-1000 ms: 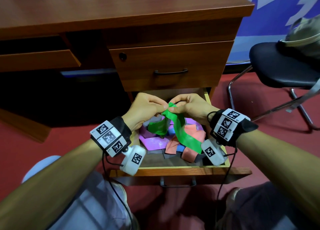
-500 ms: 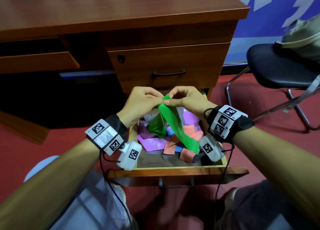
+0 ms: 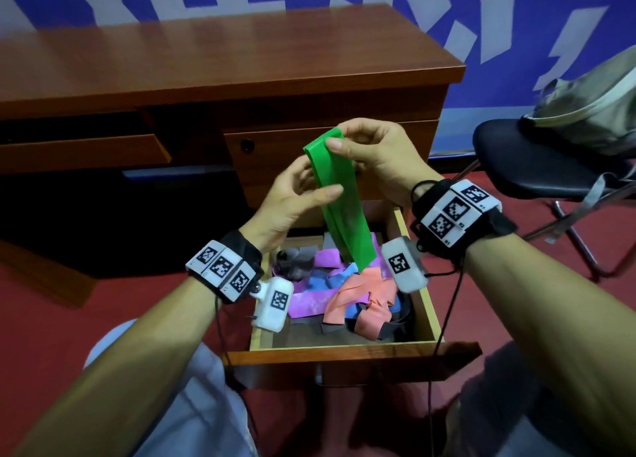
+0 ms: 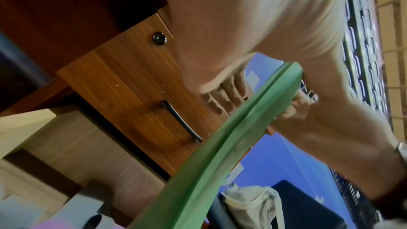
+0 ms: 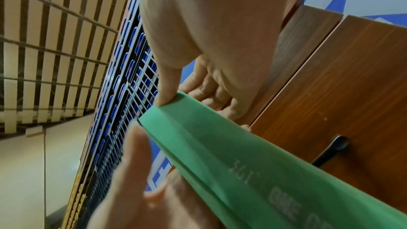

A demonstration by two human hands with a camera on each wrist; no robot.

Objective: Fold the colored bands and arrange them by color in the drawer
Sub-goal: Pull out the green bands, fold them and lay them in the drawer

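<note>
A green band (image 3: 344,209) hangs doubled and nearly straight above the open drawer (image 3: 344,348). My right hand (image 3: 335,136) pinches its top fold between thumb and forefinger, also seen in the right wrist view on the band (image 5: 242,154). My left hand (image 3: 316,183) holds the band a little lower, thumb in front and fingers behind it. The band's lower end dangles just over the pile. In the drawer lies a tangle of purple (image 3: 309,301), salmon (image 3: 358,295), blue (image 3: 323,281) and grey (image 3: 299,257) bands.
The wooden desk (image 3: 206,61) stands behind, its upper drawer shut, handle (image 4: 180,121) right behind the hands. A black chair (image 3: 537,160) carrying a pale bag (image 3: 592,112) stands to the right. Red floor lies around the drawer.
Both hands have risen from just over the drawer to in front of the upper drawer. The green band has come out of the pile and now hangs doubled from the right hand.
</note>
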